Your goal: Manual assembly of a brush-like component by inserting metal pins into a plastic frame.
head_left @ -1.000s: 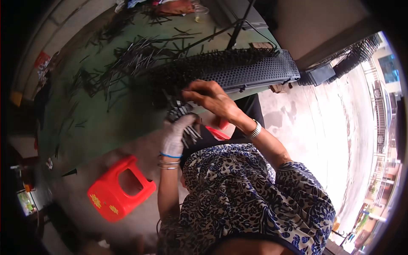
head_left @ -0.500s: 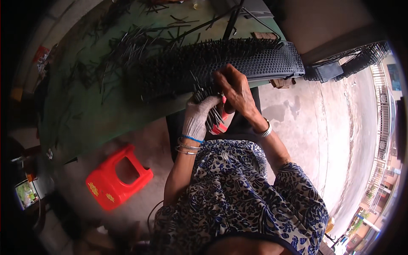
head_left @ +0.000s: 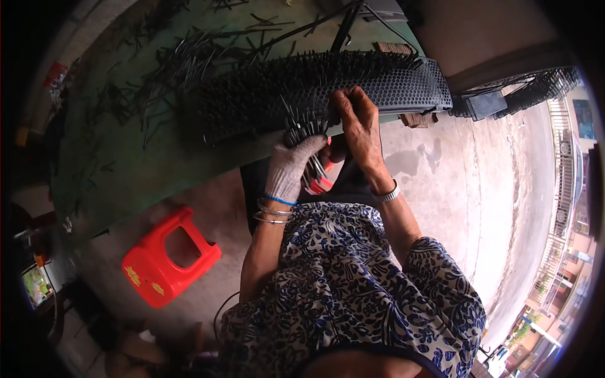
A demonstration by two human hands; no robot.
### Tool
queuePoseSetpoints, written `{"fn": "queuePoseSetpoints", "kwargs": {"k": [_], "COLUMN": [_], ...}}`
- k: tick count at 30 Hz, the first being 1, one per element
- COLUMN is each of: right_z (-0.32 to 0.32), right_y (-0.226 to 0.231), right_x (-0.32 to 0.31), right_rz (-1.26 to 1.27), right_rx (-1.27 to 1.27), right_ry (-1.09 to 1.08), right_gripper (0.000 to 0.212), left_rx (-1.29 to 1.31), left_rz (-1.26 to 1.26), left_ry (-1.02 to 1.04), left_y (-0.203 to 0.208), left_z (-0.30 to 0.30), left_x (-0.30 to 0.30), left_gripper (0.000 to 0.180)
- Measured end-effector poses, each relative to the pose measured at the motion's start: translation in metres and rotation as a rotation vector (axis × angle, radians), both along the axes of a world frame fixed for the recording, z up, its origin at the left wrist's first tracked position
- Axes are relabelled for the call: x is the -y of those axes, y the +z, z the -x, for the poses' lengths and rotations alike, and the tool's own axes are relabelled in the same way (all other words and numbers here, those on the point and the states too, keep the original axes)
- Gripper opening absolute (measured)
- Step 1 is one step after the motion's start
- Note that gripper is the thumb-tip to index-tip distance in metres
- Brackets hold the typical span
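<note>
My left hand, in a whitish knit glove with a blue cuff edge, is closed round a bundle of thin dark strips with pale glints, spread at the top. My bare right hand is held just right of the bundle, over the lower front of a curved black panel full of small holes. Its thumb and fingertips are pinched together; whatever is between them is too small to make out. Dense rows of upright dark strips stand in the panel's left and far parts, while bare holes show at the right.
Loose dark strips lie scattered on the green tabletop. A black metal stand rises behind the panel. Stacked brownish pieces sit beneath its right end. A red plastic stool is on the floor at lower left.
My right hand has moved slightly up and right, its fingertips drawn closer to the panel's holes. My left hand keeps its hold on the bundle. The whole view has shifted a little.
</note>
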State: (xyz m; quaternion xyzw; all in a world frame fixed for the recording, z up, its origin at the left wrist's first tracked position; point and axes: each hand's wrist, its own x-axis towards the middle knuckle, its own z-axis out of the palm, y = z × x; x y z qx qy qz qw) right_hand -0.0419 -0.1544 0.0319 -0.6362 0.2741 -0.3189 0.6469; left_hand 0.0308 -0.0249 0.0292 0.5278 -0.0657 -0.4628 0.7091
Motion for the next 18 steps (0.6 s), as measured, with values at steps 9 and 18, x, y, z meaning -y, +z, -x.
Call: {"fn": "queuePoseSetpoints", "kwargs": {"k": [9,18], "right_z": [-0.005,0.009], "right_y": [0.008,0.016], "right_x": [-0.003,0.004], "right_rz": [0.171,0.449], "right_rx": [-0.078,-0.221], "right_ry": [-0.061,0.2], "right_gripper": [0.02,0.014], "left_rx": [-0.054,0.052], "left_rz": [0.073,0.069], "left_ry": [0.111,0.145], "left_y": [0.003,0.007], "left_z": [0.009,0.011], "left_x": [0.002,-0.005], "left_gripper": [0.01,0.011]}}
